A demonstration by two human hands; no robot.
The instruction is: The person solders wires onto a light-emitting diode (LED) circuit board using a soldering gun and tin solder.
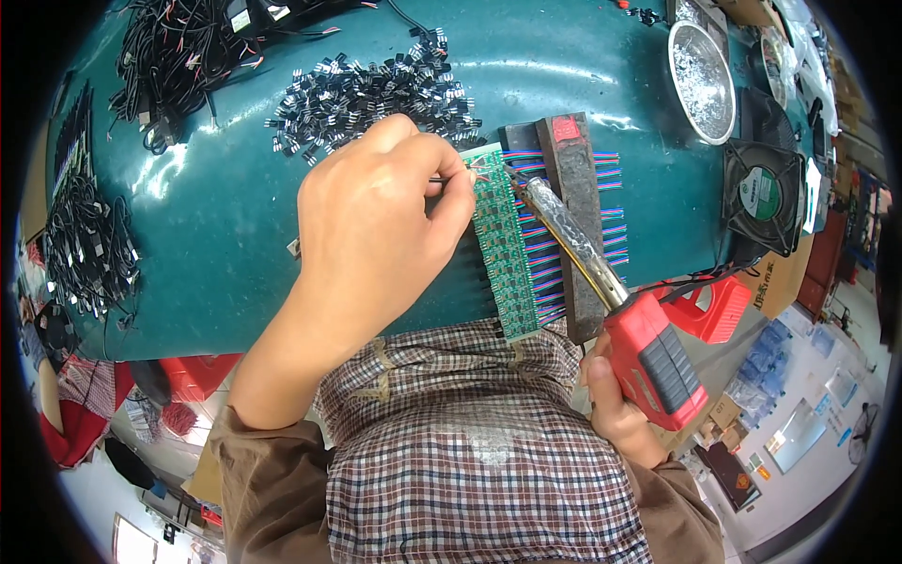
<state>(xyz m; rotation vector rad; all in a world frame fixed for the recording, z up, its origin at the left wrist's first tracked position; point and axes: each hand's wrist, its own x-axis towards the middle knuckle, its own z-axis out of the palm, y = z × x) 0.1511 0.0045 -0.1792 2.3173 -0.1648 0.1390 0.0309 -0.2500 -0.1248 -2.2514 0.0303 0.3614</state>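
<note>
My left hand (381, 202) is closed in a pinch on a thin black cable (438, 180), whose fine red wire ends meet the top of a green circuit board panel (507, 258). My right hand (615, 418) grips a red and black soldering gun (658, 367). Its long metal barrel slants up and left, with the tip close to the board's upper right edge. Rows of multicoloured wires (542, 247) run from the board's right side beneath a heavy dark bar (575, 216). The fingers of my right hand are partly hidden behind the gun's handle.
Beyond the left hand lies a heap of small black connectors (371, 99). Bundles of black cables (174, 66) fill the far left. At the right stand a round metal dish (701, 83) and a black fan (763, 195). A red plastic object (714, 310) sits beside the gun.
</note>
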